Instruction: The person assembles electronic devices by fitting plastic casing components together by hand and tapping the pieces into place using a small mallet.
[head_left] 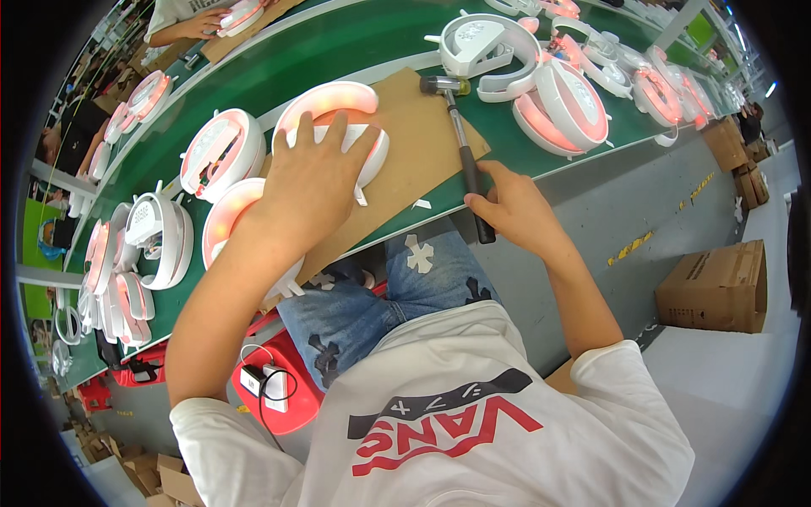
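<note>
Your left hand (314, 182) spreads open on a lit ring (325, 100) by the worktop's (498, 131) near edge, right hand (514, 207) half-curled at the hammer (470, 169), grip unclear; open wired unit (207, 150) looks unfinished.

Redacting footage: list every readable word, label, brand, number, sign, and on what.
Wording withheld; places only.
White shirt: large red lettering, legible.
Its black band: white characters, legible.
Cardboard box, right: print too small.
White block on red stool: tiny mark, unreadable.
Elsewhere: none readable.

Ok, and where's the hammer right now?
In the head view, the hammer is just right of centre, across the right side of the cardboard sheet, with its handle end by the right hand.
</note>
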`<control>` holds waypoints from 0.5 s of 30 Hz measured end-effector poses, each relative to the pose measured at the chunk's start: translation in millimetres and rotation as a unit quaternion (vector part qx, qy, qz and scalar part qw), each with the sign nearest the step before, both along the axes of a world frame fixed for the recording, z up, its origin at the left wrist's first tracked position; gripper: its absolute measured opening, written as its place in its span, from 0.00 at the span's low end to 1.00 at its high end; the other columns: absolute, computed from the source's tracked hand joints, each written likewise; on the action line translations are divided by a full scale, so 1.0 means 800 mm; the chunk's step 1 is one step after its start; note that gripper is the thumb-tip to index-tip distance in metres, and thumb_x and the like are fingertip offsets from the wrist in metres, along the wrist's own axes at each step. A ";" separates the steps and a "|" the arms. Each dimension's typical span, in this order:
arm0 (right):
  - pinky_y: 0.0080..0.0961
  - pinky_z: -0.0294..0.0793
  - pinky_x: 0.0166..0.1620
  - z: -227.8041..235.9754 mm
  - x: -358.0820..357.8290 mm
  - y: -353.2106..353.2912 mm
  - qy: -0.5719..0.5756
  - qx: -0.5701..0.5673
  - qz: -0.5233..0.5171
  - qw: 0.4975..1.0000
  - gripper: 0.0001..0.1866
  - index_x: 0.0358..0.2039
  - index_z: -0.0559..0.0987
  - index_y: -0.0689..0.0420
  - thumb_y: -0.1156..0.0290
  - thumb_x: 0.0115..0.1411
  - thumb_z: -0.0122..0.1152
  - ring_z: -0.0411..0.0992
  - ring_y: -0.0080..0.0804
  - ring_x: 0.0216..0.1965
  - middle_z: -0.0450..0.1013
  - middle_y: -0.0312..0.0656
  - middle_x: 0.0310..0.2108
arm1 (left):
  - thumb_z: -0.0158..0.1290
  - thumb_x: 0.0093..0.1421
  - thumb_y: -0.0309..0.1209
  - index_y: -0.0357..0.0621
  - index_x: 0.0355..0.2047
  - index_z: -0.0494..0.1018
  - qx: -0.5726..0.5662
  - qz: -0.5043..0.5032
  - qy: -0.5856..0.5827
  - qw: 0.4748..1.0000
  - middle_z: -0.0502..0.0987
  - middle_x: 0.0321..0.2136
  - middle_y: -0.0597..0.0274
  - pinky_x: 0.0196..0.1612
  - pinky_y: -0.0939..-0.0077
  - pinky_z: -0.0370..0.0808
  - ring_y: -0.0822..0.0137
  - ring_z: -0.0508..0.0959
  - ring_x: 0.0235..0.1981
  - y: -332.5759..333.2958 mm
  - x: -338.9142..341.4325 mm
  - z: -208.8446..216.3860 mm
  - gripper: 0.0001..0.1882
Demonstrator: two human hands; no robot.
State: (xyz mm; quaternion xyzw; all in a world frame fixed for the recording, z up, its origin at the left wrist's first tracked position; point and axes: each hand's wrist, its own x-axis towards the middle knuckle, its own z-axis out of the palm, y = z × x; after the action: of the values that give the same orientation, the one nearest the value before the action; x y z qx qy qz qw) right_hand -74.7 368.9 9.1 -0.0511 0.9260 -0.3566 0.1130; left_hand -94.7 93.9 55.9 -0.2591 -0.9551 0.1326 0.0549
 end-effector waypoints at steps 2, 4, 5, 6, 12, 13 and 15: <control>0.36 0.74 0.33 -0.002 -0.002 0.001 -0.004 0.000 -0.001 1.000 0.25 0.51 0.73 0.70 0.64 0.59 0.62 0.79 0.44 0.31 0.79 0.52 0.32 | 0.64 0.47 0.35 0.47 0.65 0.62 0.061 0.026 -0.010 0.998 0.64 0.63 0.48 0.60 0.32 0.64 0.32 0.61 0.64 0.011 0.012 -0.003 0.43; 0.27 0.69 0.26 -0.005 -0.005 0.007 -0.095 -0.278 -0.021 0.956 0.28 0.56 0.70 0.68 0.67 0.57 0.62 0.76 0.28 0.30 0.78 0.43 0.31 | 0.63 0.49 0.33 0.48 0.65 0.62 0.120 0.058 -0.018 0.991 0.64 0.63 0.48 0.60 0.31 0.63 0.32 0.61 0.64 0.013 0.020 -0.007 0.41; 0.27 0.69 0.26 0.000 -0.003 0.009 -0.097 -0.278 -0.019 0.956 0.28 0.56 0.70 0.68 0.67 0.57 0.62 0.76 0.28 0.30 0.78 0.43 0.31 | 0.62 0.50 0.34 0.50 0.65 0.62 0.150 0.073 -0.026 0.986 0.64 0.63 0.49 0.60 0.31 0.63 0.31 0.60 0.65 0.014 0.018 -0.009 0.40; 0.24 0.71 0.27 0.013 0.001 0.010 -0.153 -0.363 -0.032 0.919 0.27 0.56 0.69 0.68 0.69 0.58 0.61 0.77 0.28 0.31 0.78 0.44 0.34 | 0.61 0.51 0.35 0.52 0.65 0.62 0.181 0.088 -0.034 0.979 0.64 0.64 0.49 0.60 0.31 0.63 0.31 0.59 0.65 0.014 0.015 -0.012 0.39; 0.17 0.69 0.23 0.040 0.032 0.022 -0.162 -0.414 0.025 0.895 0.26 0.57 0.66 0.67 0.77 0.59 0.59 0.71 0.21 0.26 0.75 0.43 0.38 | 0.58 0.55 0.41 0.51 0.67 0.59 0.075 0.053 -0.006 0.996 0.59 0.68 0.48 0.61 0.28 0.61 0.31 0.55 0.68 -0.027 -0.003 -0.030 0.40; 0.17 0.68 0.23 0.045 0.039 0.024 -0.125 -0.383 0.023 0.915 0.26 0.58 0.66 0.66 0.78 0.59 0.59 0.70 0.20 0.25 0.74 0.42 0.37 | 0.58 0.55 0.41 0.51 0.67 0.59 0.076 0.056 -0.008 0.995 0.59 0.68 0.48 0.61 0.28 0.61 0.31 0.55 0.68 -0.024 0.001 -0.035 0.40; 0.17 0.67 0.23 0.055 0.051 0.030 -0.091 -0.350 0.024 0.932 0.26 0.59 0.66 0.65 0.79 0.60 0.59 0.69 0.19 0.25 0.74 0.41 0.36 | 0.57 0.57 0.40 0.44 0.65 0.60 0.129 0.082 0.057 0.987 0.59 0.66 0.47 0.58 0.25 0.63 0.35 0.57 0.67 -0.011 0.010 -0.045 0.37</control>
State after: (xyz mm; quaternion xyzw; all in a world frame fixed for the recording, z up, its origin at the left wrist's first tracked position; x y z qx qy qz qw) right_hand -33.6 393.2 53.5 -0.0770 0.7268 -0.6583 0.1803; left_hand -87.0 85.1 19.5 -0.1626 -0.9775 0.0270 0.1313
